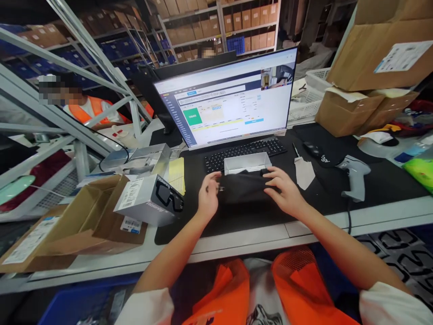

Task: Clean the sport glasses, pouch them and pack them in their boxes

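Observation:
My left hand (208,196) pinches the left end of a black pouch (241,187) that lies on the black desk mat (382,180). My right hand (284,189) rests on the pouch's right end with its fingers curled over the fabric. Just behind the pouch stands a small open silver box (246,162), in front of the black keyboard (245,151). A silver sunglasses box (150,198) lies to the left of my left hand, resting on an open cardboard carton (84,221).
A monitor (230,99) stands behind the keyboard. A grey barcode scanner (355,176) and a black mouse (313,149) lie to the right. Cardboard boxes (372,67) are stacked at the far right. A person in an orange vest (91,110) sits beyond the metal frame at left.

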A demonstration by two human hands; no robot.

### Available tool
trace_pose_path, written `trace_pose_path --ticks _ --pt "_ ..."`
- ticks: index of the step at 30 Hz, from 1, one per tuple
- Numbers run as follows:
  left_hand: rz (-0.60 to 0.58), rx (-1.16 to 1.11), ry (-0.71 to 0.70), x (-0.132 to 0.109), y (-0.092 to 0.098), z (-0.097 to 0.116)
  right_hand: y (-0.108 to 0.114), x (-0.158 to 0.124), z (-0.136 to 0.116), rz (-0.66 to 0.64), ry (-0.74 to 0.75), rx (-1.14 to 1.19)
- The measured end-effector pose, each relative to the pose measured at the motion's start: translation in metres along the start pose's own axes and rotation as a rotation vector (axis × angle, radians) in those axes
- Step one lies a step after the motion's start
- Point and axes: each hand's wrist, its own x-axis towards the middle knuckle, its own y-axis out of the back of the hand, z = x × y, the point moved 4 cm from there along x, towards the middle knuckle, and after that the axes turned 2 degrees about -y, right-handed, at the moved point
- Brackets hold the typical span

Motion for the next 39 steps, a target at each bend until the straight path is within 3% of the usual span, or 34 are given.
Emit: trace_pose_path --ticks 3,5,8,11,13,16,20,23,27,28,29,32,33,34,39 --pt "-0.127 -0.501 0.435 0.005 -0.021 -0.001 0.015 0.008 -0.014 0.160 0.024 -0.005" --pt "-0.153 -0.667 0.527 0.012 -0.028 0.007 0.024 0.014 -0.011 0.242 -0.050 0.018" --pt "-0.227 -0.709 0.535 0.025 -0.035 0.017 0.035 0.024 0.008 0.315 -0.176 0.100" --pt "-0.223 -0.638 0.381 0.043 -0.041 0.023 0.040 0.042 0.026 0.287 -0.229 0.194" --pt "-0.169 -0.583 0.126 0.057 -0.040 0.032 0.039 0.057 0.030 0.240 -0.250 0.263" --pt "-0.242 -0.441 -0.199 0.069 -0.036 0.048 0.032 0.081 0.026 0.150 -0.287 0.401" --pt "-0.367 -0.294 -0.283 0.075 -0.023 0.051 0.020 0.110 0.022 0.056 -0.365 0.539" --pt "-0.270 -0.322 -0.227 0.082 -0.014 0.043 0.014 0.127 0.016 0.016 -0.355 0.462" --pt "0.117 -0.564 -0.046 0.098 -0.004 0.028 0.024 0.129 -0.018 0.391 -0.200 0.091" --pt "0.199 -0.643 0.031 0.101 -0.003 0.024 0.023 0.126 -0.029 0.405 -0.160 0.037" --pt "0.261 -0.714 0.110 0.103 -0.003 0.020 0.017 0.124 -0.036 0.312 -0.142 0.017" --pt "0.324 -0.847 0.266 0.104 -0.003 0.018 -0.016 0.118 -0.033 -0.281 -0.229 0.085" --pt "0.310 -0.863 0.282 0.103 -0.004 0.020 -0.024 0.118 -0.023 -0.383 -0.288 0.133" --pt "0.287 -0.872 0.290 0.102 -0.006 0.022 -0.030 0.119 -0.011 -0.401 -0.353 0.201" --pt "0.219 -0.875 0.347 0.097 -0.018 0.018 -0.029 0.136 0.044 -0.023 -0.530 0.674"
